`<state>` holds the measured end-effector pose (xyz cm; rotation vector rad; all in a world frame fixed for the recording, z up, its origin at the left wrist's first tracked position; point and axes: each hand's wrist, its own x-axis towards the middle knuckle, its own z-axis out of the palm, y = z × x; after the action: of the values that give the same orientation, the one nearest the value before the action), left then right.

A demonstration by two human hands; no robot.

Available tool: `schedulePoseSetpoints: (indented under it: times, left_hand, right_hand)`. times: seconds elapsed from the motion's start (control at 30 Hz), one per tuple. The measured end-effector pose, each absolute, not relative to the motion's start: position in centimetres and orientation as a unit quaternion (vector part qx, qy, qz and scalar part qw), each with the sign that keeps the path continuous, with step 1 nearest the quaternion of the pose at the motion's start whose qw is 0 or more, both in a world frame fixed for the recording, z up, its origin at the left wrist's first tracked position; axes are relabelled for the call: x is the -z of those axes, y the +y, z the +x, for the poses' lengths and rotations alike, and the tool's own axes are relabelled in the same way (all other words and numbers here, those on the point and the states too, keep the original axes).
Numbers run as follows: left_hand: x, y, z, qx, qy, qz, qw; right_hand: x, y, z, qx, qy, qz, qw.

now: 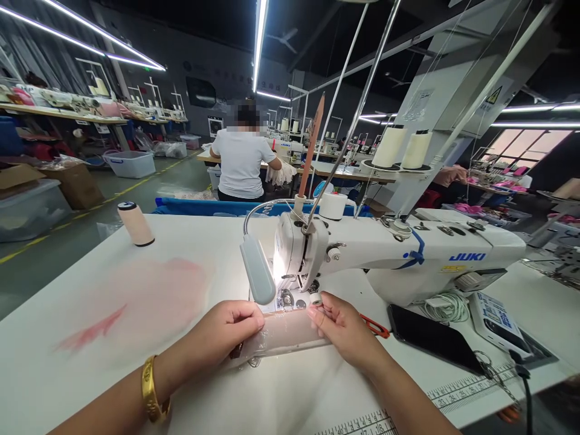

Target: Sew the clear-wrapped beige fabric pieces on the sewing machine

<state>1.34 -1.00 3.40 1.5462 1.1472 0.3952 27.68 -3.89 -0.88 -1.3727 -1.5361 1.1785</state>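
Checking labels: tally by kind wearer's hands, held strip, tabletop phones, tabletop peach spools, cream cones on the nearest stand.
Hands, left hand and right hand: 2
Pinkish strip: 1
Black phone: 1
Peach spool: 1
Cream cones: 2
Total: 7

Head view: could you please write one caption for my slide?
Both hands hold a pinkish strip at a white JUKI sewing machine, with a black phone lying to the right.
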Motion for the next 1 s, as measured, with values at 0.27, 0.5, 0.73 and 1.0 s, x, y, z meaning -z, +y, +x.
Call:
schedulePoseSetpoints:
  times: [0.27, 0.5, 0.73, 1.0]
  left_hand:
    - [-3.5, -1.1, 1.3, -0.144, 0.496, 0.712, 0.477]
    - [-2.7, -0.6, 0.7, -0.135, 0.515, 0.774, 0.342]
    - [-1.6, -0.7, 0.8, -0.145, 0.485, 0.85, 0.149]
    - [-3.4, -0.4, 2.1, -0.041, 0.399, 0.86, 0.317]
  right_hand:
    - [0.7, -3.8, 27.6, -0.456, -0.592, -0.551, 0.371]
    - [0.1, -4.1, 28.1, -0.435, -0.615, -0.565, 0.338]
    - [0.7, -3.4, 27.6, -0.415, -0.584, -0.587, 0.378]
    - [0.5, -4.4, 27.4, -0.41, -0.617, -0.579, 0.342]
